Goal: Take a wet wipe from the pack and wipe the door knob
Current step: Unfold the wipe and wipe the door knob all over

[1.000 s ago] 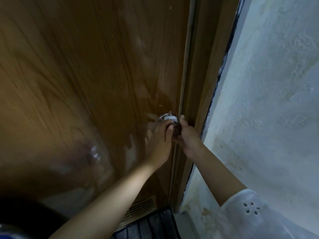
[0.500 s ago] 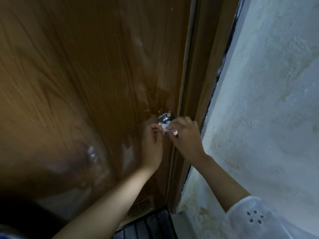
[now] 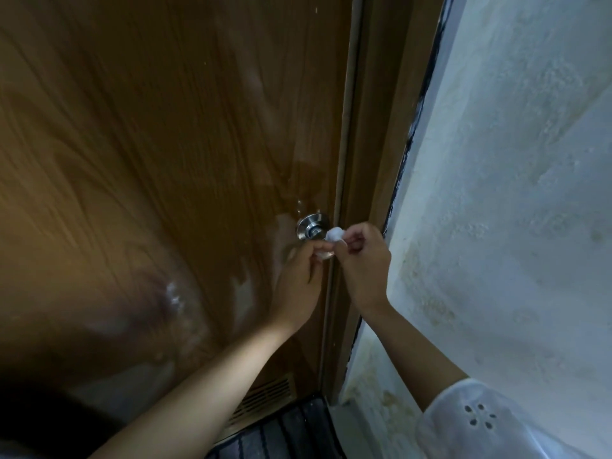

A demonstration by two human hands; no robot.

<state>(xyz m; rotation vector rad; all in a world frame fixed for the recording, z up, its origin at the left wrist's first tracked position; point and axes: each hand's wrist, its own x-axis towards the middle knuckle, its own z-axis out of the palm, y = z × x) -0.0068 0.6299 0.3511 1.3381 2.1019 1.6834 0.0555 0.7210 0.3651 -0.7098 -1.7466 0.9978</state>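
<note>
The small crumpled white wet wipe [image 3: 334, 234] sits just in front of the round brushed-steel door knob [image 3: 313, 225], bunched into a wad and held between both hands. The right hand [image 3: 362, 260] pinches its upper part with curled fingertips, knuckles toward the frame side; the left hand [image 3: 299, 279] pinches the lower end from below, thumb and forefinger closed on it. The wad is just beside the knob's right edge and partly covers the lower front; whether it touches the metal I cannot tell. The knob is mounted near the right edge of the glossy brown wood-grain door [image 3: 165, 160], close to the darker brown door frame [image 3: 371, 160]. Beyond the frame is a rough whitewashed wall [image 3: 513, 193] with yellowish stains low down. At the foot of the door I can see a slatted vent [image 3: 265, 399] and a dark striped mat [image 3: 284, 432]. A white embroidered sleeve [image 3: 480, 422] covers the right upper arm.

The wipe looks too tightly bunched to clean well. To my mind the thing to do is open it a little so a flat, damp face meets the steel, wrap it over the knob's front and round its neck, then twist back and forth, reaching the rim against the door. One hand could steady the door so it does not swing.
</note>
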